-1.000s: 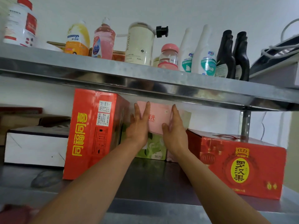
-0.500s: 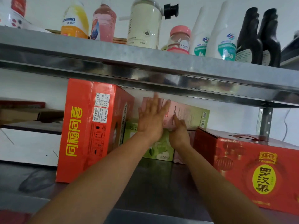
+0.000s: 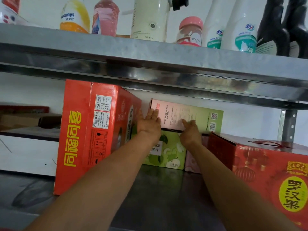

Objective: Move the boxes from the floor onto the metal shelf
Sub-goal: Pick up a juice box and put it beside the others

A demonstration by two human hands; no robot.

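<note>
Closest is the bare lower deck of the metal shelf point(image 3: 158, 197), dark and shiny. Two bare arms reach across it toward the back.

On the near right sits a wide red box point(image 3: 266, 172) with a yellow oval on its front and a thin red handle on top. On the near left a tall red box point(image 3: 90, 134) with big yellow letters stands on its end. Left of that is a white box point(image 3: 28, 154) with a brown box point(image 3: 18, 120) above it.

Further in, between the two red boxes, a green juice box point(image 3: 168, 154) with green fruit on it stands on the deck. A pink box point(image 3: 193, 162) is just beside it on the right. A flat pink and green box point(image 3: 191, 114) lies on top of these two, so it is up on the shelf and off the floor.

The left hand point(image 3: 149, 124) is flat, with straight fingers pressed on the left end of that top box. The right hand point(image 3: 190, 130) grips nothing. Its fingers push on the low front edge of the same box.

Behind is a white wall, with a metal post point(image 3: 287, 125) full of holes at the right.

Above hangs the upper shelf point(image 3: 150, 64). On it stand a yellow bottle point(image 3: 75, 15), a pink bottle point(image 3: 105, 15), a cream bottle point(image 3: 150, 19), a jar with a pink lid point(image 3: 190, 32), white bottles point(image 3: 245, 22) with teal labels, and black bottles point(image 3: 281, 25).
</note>
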